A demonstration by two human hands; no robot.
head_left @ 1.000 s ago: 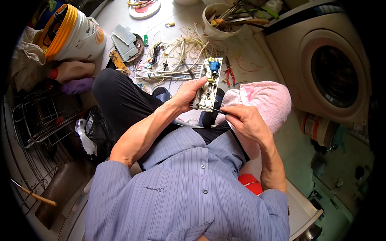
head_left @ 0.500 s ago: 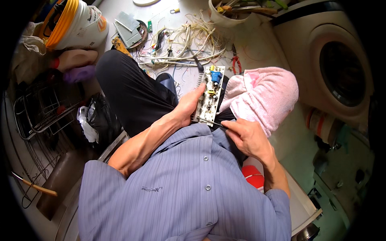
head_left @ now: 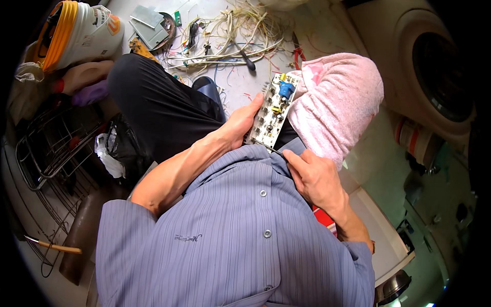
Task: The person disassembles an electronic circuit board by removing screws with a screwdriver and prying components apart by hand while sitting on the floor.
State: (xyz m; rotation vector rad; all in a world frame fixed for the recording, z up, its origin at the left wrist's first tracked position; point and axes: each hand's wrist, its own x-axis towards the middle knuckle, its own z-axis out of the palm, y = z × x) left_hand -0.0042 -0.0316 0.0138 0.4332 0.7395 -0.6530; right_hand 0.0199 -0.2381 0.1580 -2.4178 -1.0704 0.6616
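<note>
My left hand (head_left: 240, 125) grips a long cream circuit board (head_left: 268, 123) along its left side, thumb on the edge. The board carries a blue component near its upper end and small yellow ones. My right hand (head_left: 312, 176) is closed on a thin dark metal tool (head_left: 272, 149), whose far end meets the board's lower end. The board is held low over my lap, between my dark-trousered left leg (head_left: 148, 102) and a pink towel (head_left: 337, 107) draped over my right knee.
Tangled wires (head_left: 245, 30), a dark-handled tool (head_left: 247, 60), red pliers (head_left: 299, 56) and metal plates (head_left: 148, 28) lie ahead. A bucket (head_left: 94, 33), wire rack (head_left: 43, 153) and black bag (head_left: 128, 153) are at left, a washing machine (head_left: 399, 25) at right.
The board and both hands have moved down toward my lap, most of it earlier in the second. The surroundings sit higher in the view, and more of the floor tool's dark handle shows beyond the board.
</note>
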